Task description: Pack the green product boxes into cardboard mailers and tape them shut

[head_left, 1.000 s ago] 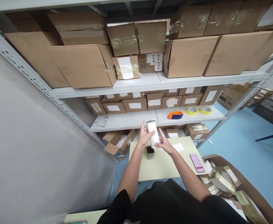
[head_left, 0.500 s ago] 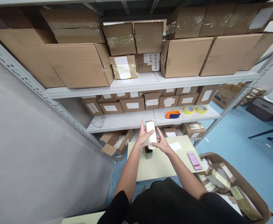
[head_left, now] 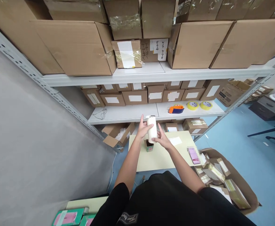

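Note:
Between my two hands is a white tumbler, held nearly upright with a small white piece sticking out left at its top. My left hand is closed around its left side, thumb across the front. My right hand grips the lower right side, with its thumb near the base and some fingers raised. Just below the tumbler, a small open green box stands on the pale yellow table; its inside looks dark.
White paper and a pink-screened phone lie on the table. Ahead, a metal shelf bears cartons, tape rolls and an orange-blue tape dispenser. A large carton of flattened boxes stands right. Green-pink boxes lie lower left.
The tumbler has turned in my hands: the white piece at its top has gone from the right side to the left. My view has tilted downward slightly.

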`<state>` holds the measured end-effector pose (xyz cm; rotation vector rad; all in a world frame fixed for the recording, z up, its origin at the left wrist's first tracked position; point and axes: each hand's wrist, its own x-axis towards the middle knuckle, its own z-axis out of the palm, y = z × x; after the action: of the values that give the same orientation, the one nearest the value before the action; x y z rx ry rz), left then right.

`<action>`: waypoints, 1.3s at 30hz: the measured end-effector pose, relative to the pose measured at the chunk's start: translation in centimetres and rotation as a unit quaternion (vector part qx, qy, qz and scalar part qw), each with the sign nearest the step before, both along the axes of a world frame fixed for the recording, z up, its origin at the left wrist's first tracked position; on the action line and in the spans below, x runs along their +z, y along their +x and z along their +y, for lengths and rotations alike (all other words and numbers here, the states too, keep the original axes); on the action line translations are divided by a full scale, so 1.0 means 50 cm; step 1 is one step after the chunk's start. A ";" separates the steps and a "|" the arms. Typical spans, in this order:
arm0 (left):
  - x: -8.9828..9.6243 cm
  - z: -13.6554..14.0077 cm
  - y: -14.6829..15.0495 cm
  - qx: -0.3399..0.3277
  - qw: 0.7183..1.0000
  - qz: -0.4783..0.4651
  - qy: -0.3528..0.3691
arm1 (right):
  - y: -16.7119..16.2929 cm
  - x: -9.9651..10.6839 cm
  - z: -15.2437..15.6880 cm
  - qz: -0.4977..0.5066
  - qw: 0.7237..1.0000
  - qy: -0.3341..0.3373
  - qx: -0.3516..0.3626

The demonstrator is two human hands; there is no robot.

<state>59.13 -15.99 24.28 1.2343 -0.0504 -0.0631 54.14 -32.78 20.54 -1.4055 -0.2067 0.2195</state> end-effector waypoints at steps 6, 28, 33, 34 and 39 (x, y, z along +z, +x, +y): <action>-0.012 0.006 -0.006 0.010 1.000 -0.011 0.010 | -0.009 0.000 0.008 -0.023 0.998 -0.031 -0.053; -0.056 0.024 0.001 0.167 0.914 -0.053 0.367 | 0.002 -0.173 0.030 -0.045 0.973 -0.214 -0.070; -0.126 0.042 -0.004 0.170 0.901 -0.048 0.395 | 0.037 -0.313 -0.009 0.053 0.965 -0.247 -0.069; -0.141 0.043 -0.006 0.169 0.899 -0.048 0.401 | 0.044 -0.339 -0.009 0.069 0.957 -0.267 -0.087; -0.220 0.043 -0.010 0.158 0.899 -0.054 0.404 | 0.078 -0.418 0.023 0.111 0.920 -0.355 -0.128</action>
<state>58.61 -13.85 13.26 2.0658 0.0919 0.3006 58.03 -31.65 -0.36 -2.0914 0.2780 0.2460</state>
